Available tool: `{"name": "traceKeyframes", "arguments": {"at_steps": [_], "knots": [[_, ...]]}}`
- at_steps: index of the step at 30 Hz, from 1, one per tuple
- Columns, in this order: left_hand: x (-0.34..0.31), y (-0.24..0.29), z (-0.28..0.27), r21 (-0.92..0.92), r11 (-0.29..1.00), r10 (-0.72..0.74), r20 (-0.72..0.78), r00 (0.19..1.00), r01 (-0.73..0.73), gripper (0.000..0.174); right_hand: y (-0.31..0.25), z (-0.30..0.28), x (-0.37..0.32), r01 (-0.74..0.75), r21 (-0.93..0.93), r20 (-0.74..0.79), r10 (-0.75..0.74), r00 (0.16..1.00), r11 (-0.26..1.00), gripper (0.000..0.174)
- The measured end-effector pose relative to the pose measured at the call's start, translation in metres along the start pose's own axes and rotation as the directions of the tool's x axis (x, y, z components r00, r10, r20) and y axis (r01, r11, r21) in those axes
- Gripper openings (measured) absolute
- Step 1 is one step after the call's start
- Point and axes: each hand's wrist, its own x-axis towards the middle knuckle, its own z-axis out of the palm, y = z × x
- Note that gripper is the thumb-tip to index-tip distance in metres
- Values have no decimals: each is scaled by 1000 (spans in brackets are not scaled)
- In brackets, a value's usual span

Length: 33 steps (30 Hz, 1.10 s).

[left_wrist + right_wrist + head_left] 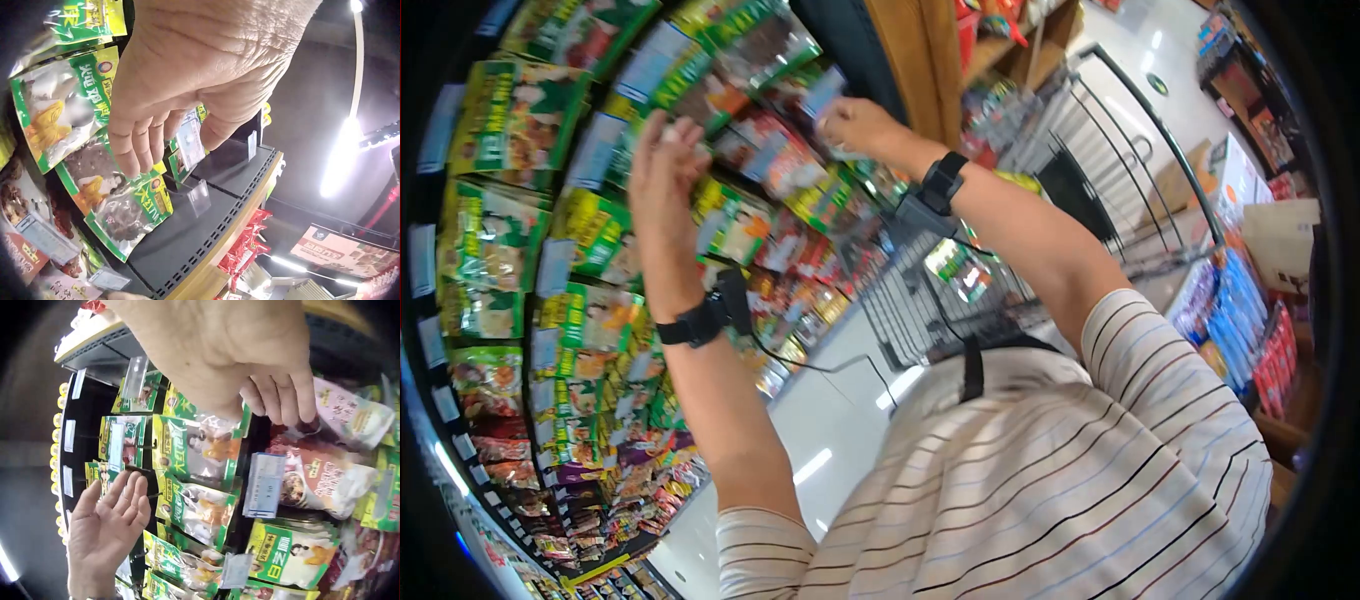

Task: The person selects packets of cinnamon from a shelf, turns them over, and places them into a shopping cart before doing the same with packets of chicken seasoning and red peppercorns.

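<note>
My left hand (665, 180) is raised at the hanging seasoning packets, fingers loosely bent and parted from the thumb. In the left wrist view its fingertips overlap a green-edged packet (115, 215), and the thumb lies beside a price tag (190, 140). Seen from the right wrist, that palm (109, 528) faces the camera and holds nothing. My right hand (868, 130) reaches to the same rack further right, fingers curving downward. In the right wrist view its fingertips overlap the edge of a pink packet (350, 415), above a red-and-white packet (325, 478); no packet shows in its grasp.
Rows of green and yellow packets (495, 240) hang on hooks with price tags along the left. A wire shopping cart (1100, 170) stands to the right; a packet (960, 265) lies in its front part. A wooden post (915, 60) rises beside the rack.
</note>
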Motion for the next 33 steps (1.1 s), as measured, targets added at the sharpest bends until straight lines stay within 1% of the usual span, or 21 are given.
{"name": "traceKeyframes", "arguments": {"at_steps": [1,2,4,6,8,10,11,12,14,15,18,19,21,22,24,25,26,28,29,32,33], "knots": [[-11,-3,7,5,1000,-10,-7,1000,10,66,-3,-10,-33,-90,96,8,90,996,991,29],[-18,-6,14,10,1000,-8,-13,1000,8,66,8,-26,-53,-202,50,51,199,979,978,29],[-36,-26,25,21,998,-56,-5,998,56,63,31,-50,-99,-301,159,58,296,954,940,30],[-52,-47,41,40,992,-121,30,992,120,61,52,-72,-139,-396,172,-26,406,913,902,29],[-72,-90,57,53,969,-245,73,967,242,48,87,-97,-170,-486,197,-37,502,864,851,30],[-90,-125,83,72,902,-431,203,879,426,41,112,-116,-194,-560,211,-55,582,811,801,31],[-100,-153,94,92,888,-458,272,846,451,38,128,-123,-203,-580,283,-63,618,783,764,31],[-108,-179,107,137,846,-530,319,786,515,36,132,-126,-210,-599,290,-73,641,764,747,30],[-123,-230,134,236,827,-561,414,717,511,34,138,-134,-222,-635,302,-90,685,723,711,30],[-131,-251,150,323,812,-584,418,696,487,34,152,-139,-226,-660,300,-110,713,693,688,30],[-153,-311,185,433,789,-610,473,635,435,33,168,-149,-236,-735,309,-101,789,606,604,29],[-157,-329,192,456,771,-633,475,611,444,33,171,-152,-238,-755,263,-102,795,598,601,27],[-170,-367,206,500,733,-678,476,560,462,34,192,-157,-245,-780,275,-59,820,570,562,28],[-179,-388,210,541,708,-701,457,547,455,34,201,-159,-249,-793,280,-35,831,555,541,28],[-192,-431,209,619,654,-742,414,527,436,34,210,-160,-247,-832,212,-11,853,522,513,30],[-194,-440,209,621,674,-723,441,532,401,36,220,-161,-246,-850,203,4,868,497,486,29],[-196,-449,211,628,632,-762,401,508,453,37,231,-162,-245,-867,194,19,882,471,459,28],[-203,-466,212,637,539,-835,317,450,551,38,256,-166,-247,-885,120,58,887,459,450,32],[-202,-475,208,638,566,-809,312,498,521,45,270,-166,-247,-897,91,83,894,440,433,34],[-190,-455,220,628,508,-827,165,537,589,35,292,-163,-239,-928,26,96,924,371,370,38],[-203,-496,212,707,509,-787,151,599,491,40,296,-161,-237,-939,9,90,935,344,344,40]]}}
